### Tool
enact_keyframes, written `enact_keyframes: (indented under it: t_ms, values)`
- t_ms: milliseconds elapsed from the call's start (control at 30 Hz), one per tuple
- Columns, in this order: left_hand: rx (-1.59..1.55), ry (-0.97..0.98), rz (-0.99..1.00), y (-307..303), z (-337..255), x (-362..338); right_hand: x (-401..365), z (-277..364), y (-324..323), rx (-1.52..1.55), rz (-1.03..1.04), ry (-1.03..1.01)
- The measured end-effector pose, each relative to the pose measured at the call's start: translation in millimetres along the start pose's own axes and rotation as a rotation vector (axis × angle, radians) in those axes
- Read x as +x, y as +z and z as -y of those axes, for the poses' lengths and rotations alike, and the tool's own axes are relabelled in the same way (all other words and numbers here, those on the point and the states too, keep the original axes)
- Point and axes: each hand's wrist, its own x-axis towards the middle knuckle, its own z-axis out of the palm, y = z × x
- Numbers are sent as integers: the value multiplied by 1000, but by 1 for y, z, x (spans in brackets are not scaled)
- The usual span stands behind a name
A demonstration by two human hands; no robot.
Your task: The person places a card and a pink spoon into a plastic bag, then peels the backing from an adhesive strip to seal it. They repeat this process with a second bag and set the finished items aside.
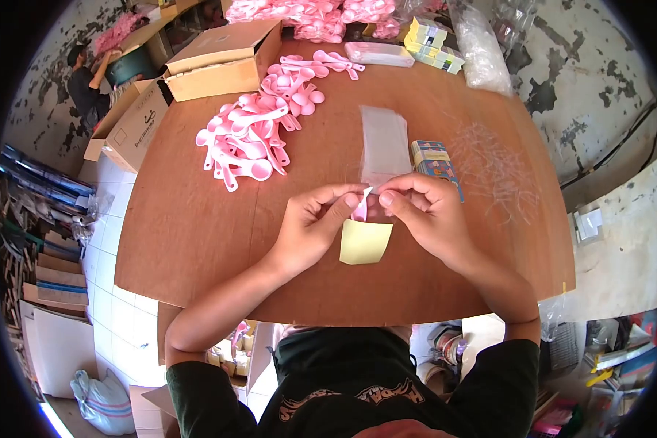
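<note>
Between my hands, above the table's near part, is a pink spoon, mostly hidden by fingers, with a pale yellow card hanging below it. My left hand is closed, thumb and forefinger pinching at the spoon. A small white tip rises between the two hands. My right hand is pinched beside it; what its fingertips hold is too small to make out. Just beyond lies a stack of clear plastic bags. A stack of printed colourful cards sits by my right hand. Farther left is a heap of pink spoons.
Thin clear strips lie scattered on the wooden table at right. Cardboard box, yellow card bundles, a plastic roll and bagged pink spoons line the back. A person works at far left.
</note>
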Motion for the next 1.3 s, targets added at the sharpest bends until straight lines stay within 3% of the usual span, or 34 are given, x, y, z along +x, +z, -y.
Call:
enact_keyframes:
  t_ms: [367, 467, 533, 833, 933, 1033, 1233, 1267, 1300]
  values:
    - [-56, -26, -46, 0, -7, -3, -7, 0, -13, 65, 20, 3]
    - [-51, 54, -35, -3, -2, -2, -6, -3, -19, 7, 96, -34]
    - [-26, 121, -20, -5, -2, -3, -5, -8, -21, 26, 156, -192]
    - [-66, 33, 18, -5, -9, -5, -9, -1, -24, -62, 173, -175]
    - [-267, -20, 45, -5, -8, -6, -11, 2, -25, 32, 182, -168]
    - [-30, 142, 69, -4, -5, -6, -13, 4, -16, 69, 146, -153]
    - [230, -48, 103, -8, -53, -31, -15, 4, -17, 26, 87, -170]
    - [394, -81, 187, -13, -74, -45, -15, 3, -21, 25, 84, -171]
    - [492, -56, 391, -23, -84, -60, -15, 3, -28, -42, 55, -128]
